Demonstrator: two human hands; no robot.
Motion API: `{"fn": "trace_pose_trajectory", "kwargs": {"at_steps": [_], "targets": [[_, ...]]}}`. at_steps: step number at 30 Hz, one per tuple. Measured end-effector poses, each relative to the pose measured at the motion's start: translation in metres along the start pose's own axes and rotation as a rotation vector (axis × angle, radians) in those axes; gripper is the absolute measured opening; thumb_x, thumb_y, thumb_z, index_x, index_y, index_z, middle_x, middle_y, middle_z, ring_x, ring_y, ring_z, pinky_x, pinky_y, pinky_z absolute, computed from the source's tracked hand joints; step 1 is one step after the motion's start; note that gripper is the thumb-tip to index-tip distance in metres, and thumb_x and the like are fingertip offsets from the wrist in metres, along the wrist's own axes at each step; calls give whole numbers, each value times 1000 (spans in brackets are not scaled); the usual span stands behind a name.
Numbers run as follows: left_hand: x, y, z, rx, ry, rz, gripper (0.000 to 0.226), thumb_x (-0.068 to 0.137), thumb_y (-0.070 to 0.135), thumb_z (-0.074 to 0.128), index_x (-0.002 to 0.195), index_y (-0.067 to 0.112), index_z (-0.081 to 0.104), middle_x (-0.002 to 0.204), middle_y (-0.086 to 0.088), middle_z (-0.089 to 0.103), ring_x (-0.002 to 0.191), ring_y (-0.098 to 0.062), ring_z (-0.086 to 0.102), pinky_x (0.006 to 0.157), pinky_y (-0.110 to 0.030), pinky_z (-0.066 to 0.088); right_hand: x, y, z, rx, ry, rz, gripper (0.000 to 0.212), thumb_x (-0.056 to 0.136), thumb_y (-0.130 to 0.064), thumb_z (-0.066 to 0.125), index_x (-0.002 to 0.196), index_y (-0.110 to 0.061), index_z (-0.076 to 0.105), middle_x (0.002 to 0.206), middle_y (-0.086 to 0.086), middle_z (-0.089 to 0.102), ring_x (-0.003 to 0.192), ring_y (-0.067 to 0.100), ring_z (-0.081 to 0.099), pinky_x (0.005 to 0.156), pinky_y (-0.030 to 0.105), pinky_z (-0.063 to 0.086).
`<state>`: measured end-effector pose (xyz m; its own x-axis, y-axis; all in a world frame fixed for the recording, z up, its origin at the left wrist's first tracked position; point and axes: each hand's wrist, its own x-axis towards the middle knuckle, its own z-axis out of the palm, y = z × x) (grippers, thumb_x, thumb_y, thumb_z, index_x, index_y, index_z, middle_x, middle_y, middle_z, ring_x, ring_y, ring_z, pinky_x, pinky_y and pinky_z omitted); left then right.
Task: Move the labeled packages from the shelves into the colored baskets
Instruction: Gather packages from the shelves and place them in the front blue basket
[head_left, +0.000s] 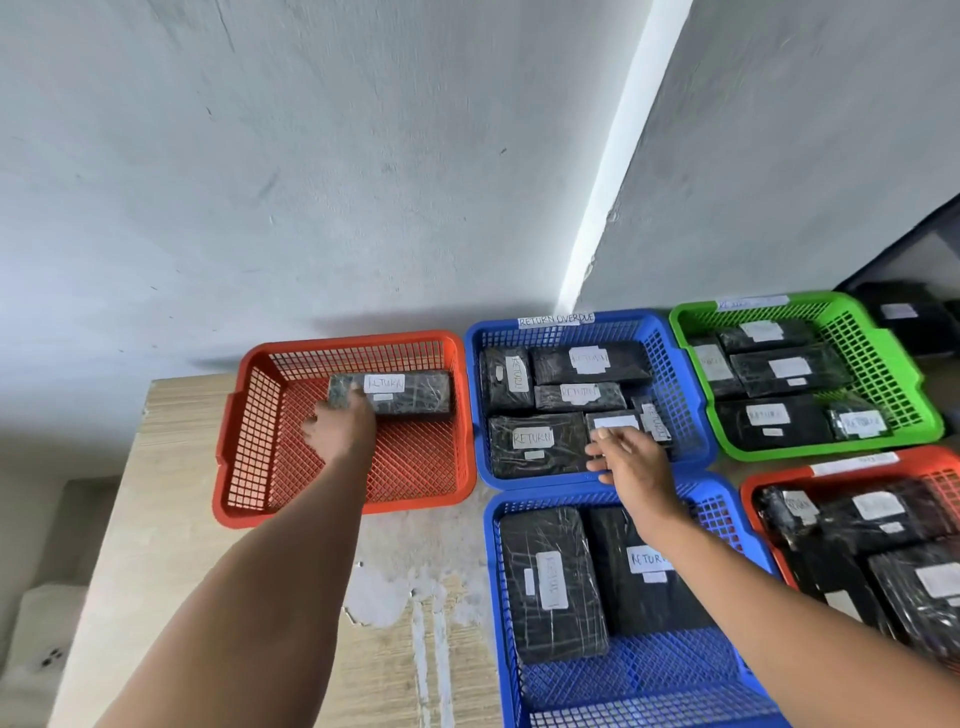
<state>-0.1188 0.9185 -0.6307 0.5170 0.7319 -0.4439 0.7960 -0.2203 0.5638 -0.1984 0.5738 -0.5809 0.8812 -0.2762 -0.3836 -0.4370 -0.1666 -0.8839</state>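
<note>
A black wrapped package (410, 392) with a white "RETURN" label lies at the back of the left red basket (249, 415). My left hand (340, 423) rests against that package's left end; I cannot tell whether the fingers grip it. My right hand (626, 457) hovers over the front right of the far blue basket (475, 405), fingers spread, above a small labeled package (613, 422). That basket holds several black labeled packages. The near blue basket (498, 597) holds two large ones.
A green basket (904, 374) and a second red basket (753, 493) at the right hold more black packages. All baskets sit on a light wooden tabletop (171, 519) against a grey wall. The table's left edge drops off near the red basket.
</note>
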Motion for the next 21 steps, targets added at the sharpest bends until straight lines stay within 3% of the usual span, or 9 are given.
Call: {"fn": "trace_pose_trajectory", "kwargs": {"at_steps": [4,7,13,18,21], "targets": [[-22,-12,6,354,-84,352,119,72,91,51,159,21,8,165,-22,3,152,-42,7,121,-58,17,-3,-1,2,-2,13,-9,18,99,-25,60,92,-10,68,87,7,74,74,18,70,62,28,51],[-23,-19,10,479,-123,391,133,60,98,49,159,25,-2,166,-21,-9,153,-41,-4,122,-58,11,-5,-2,2,7,20,-10,18,99,-25,60,92,-11,68,88,7,74,72,17,69,62,29,52],[-17,-9,18,505,-45,358,122,70,87,56,159,20,8,165,-24,-1,151,-46,3,120,-59,17,-12,2,-2,20,40,-17,18,98,-23,61,91,-8,67,87,9,74,69,15,69,63,32,52],[-19,-7,15,502,-71,367,124,72,86,57,159,16,3,163,-28,-12,150,-48,-9,122,-57,3,-22,6,-19,2,52,-21,19,98,-24,61,92,-8,68,86,6,74,73,17,69,64,31,52],[-33,-3,7,501,-50,430,117,79,82,53,160,13,3,164,-27,-11,151,-45,-12,122,-57,0,-25,10,-32,-20,88,-26,18,97,-24,62,85,-13,67,86,7,74,77,22,70,67,37,52]]}}
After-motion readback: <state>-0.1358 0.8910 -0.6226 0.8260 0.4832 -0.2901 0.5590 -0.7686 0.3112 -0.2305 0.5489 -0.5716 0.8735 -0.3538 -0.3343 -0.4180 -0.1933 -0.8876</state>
